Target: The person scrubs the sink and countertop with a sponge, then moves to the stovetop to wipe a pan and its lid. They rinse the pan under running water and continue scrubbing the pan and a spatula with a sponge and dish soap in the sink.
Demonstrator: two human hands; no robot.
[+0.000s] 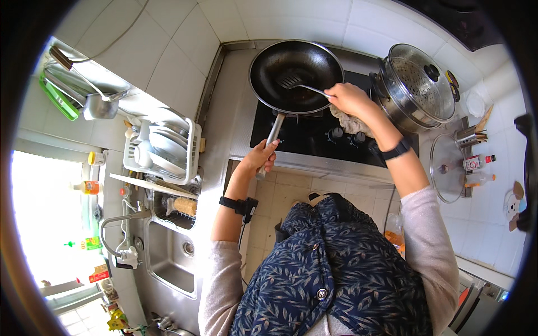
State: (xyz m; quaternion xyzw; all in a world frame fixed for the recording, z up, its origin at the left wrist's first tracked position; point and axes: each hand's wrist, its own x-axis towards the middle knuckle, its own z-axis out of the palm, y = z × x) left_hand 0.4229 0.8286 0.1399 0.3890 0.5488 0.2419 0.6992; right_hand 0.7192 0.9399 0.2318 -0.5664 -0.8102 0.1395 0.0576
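My left hand point(260, 157) grips the metal handle of a dark wok point(309, 54), which is over the left part of a black glass cooktop point(286, 140). The wok's inside looks dark, with no food visible in it. In my right hand point(346, 98) is the handle of a slotted metal spatula point(290, 82), its head inside the wok. Below my right hand, a crumpled beige cloth point(351, 123) lies on the cooktop. Both of my wrists wear black bands.
A steel steamer pot point(405, 101) with a glass lid stands on the right. Another glass lid point(447, 168) leans near bottles and a utensil holder point(465, 137). To the left are a white dish rack point(193, 151) with plates, a steel sink point(170, 260) and a faucet point(105, 231).
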